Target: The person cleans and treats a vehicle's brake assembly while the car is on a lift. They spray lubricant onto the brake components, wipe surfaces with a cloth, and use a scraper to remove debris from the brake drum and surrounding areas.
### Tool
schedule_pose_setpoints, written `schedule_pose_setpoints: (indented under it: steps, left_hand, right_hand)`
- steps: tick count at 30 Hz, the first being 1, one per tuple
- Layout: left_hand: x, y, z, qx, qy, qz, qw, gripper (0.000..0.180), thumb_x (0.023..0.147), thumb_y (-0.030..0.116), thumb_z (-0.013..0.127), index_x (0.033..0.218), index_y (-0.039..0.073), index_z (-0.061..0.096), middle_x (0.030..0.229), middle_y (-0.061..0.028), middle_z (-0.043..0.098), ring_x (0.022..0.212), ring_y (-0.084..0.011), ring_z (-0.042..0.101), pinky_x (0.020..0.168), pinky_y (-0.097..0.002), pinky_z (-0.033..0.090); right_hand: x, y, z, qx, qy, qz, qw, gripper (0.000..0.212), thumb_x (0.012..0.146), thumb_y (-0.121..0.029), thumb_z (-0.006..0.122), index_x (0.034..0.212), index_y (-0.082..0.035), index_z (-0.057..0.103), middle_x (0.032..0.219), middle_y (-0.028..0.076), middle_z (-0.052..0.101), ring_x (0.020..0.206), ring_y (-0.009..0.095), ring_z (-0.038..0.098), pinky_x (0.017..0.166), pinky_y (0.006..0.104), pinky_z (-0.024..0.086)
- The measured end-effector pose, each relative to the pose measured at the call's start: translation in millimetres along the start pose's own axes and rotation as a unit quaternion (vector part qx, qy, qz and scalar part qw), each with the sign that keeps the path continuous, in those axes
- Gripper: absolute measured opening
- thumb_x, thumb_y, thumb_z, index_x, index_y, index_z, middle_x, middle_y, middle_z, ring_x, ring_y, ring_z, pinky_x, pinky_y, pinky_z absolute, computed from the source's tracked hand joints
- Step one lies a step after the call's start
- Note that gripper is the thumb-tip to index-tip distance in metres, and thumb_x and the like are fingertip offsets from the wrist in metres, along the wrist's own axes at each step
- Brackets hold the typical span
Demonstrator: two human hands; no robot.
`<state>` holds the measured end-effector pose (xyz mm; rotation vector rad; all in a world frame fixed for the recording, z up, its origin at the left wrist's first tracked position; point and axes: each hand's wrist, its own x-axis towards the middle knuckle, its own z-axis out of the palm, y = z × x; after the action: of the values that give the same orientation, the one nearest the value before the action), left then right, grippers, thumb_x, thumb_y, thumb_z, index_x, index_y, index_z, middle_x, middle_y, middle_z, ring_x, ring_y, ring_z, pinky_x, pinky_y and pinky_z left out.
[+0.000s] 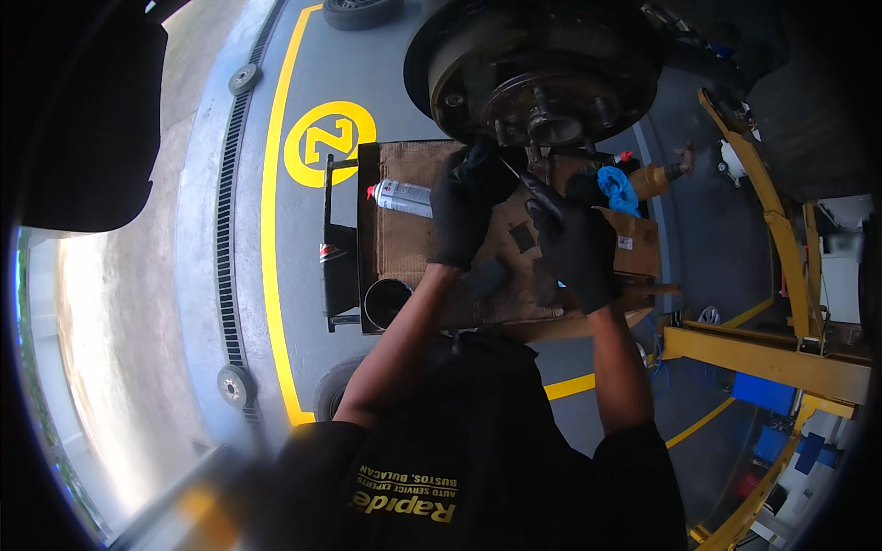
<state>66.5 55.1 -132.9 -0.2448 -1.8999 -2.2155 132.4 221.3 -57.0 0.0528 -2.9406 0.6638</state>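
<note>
Both my hands wear black gloves and work over a cardboard-covered cart (404,243), just below a dark wheel hub (551,115) with protruding studs. My left hand (459,211) is closed around a dark, lumpy part (493,173) whose kind I cannot make out. In my right hand (579,243) is a slim tool like a screwdriver (544,195), with a dark handle and a thin metal shaft. Its shaft points up and left, toward the dark part; whether the tip touches is hidden. A spray can (404,197) with a red nozzle lies left of my left hand.
A blue glove or cloth (617,190) sits by an amber bottle (654,179) at the cart's right. Near its front left corner is a round black container (386,301). Yellow lift arms (767,207) rise at right. A tire (363,11) lies at the far left.
</note>
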Motion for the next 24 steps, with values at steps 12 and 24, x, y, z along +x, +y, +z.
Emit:
schedule_pose_setpoints:
  steps: [12,24]
  left_hand:
    - [-6.8,-12.5,24.0,-0.121,0.062,-0.095,0.986,0.028,0.107,0.024,0.065,0.122,0.001,0.072,0.101,-0.0042,0.075,0.092,-0.0111,0.071,0.08,-0.0278,0.057]
    - [11.7,54.0,-27.5,0.196,0.118,0.136,0.964,0.03,0.107,0.021,0.065,0.119,-0.004,0.074,0.1,-0.0101,0.078,0.09,-0.0149,0.073,0.081,-0.0291,0.057]
  right_hand:
    - [21.1,56.1,-22.9,0.021,0.045,-0.141,0.989,0.032,0.099,-0.023,0.073,0.13,-0.014,0.077,0.103,0.017,0.073,0.092,0.03,0.074,0.076,0.0396,0.054]
    - [-12.6,-27.7,-5.4,0.233,0.03,-0.063,0.97,0.039,0.104,-0.027,0.069,0.14,-0.012,0.07,0.105,0.018,0.079,0.09,0.026,0.08,0.076,0.0356,0.058]
